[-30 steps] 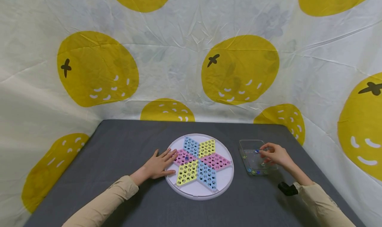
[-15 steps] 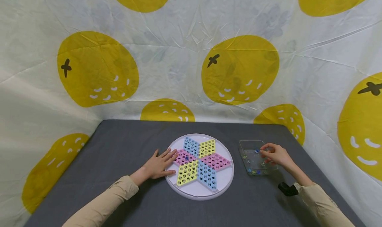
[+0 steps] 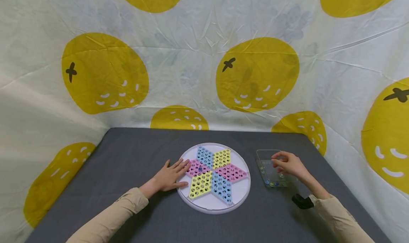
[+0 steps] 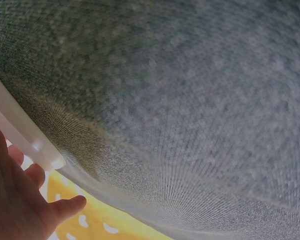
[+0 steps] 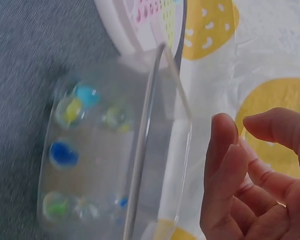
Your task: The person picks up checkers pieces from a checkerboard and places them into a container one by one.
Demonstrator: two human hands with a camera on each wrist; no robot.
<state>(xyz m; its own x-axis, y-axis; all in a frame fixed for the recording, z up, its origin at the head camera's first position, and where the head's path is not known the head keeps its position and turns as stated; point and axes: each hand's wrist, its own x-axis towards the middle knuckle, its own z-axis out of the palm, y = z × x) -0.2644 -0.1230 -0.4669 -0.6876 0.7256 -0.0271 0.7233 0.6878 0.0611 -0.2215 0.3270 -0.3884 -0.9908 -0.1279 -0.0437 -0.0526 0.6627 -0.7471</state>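
My left hand (image 3: 169,177) rests with spread fingers on the left edge of a round white Chinese checkers board (image 3: 234,196). In the left wrist view its fingers reach along the board's rim (image 4: 37,145). A blue marble (image 3: 200,169) sits in the pink point beside the fingers. My right hand (image 3: 289,165) hovers over a clear plastic box (image 3: 260,168) holding several marbles. In the right wrist view, its fingers (image 5: 277,127) and thumb bend toward each other with a small gap at the tips; no marble shows there. A blue marble (image 5: 64,153) lies inside the box.
A dark grey cloth (image 3: 153,147) covers the table. Behind it hangs a white curtain (image 3: 185,69) with large yellow fruit prints. The box stands to the right of the board. A black strap (image 3: 301,201) shows at the right cuff.
My right hand has moved slightly left and farther over the box. The blue marble seen earlier at its fingertips no longer shows. My left hand has stayed on the board.
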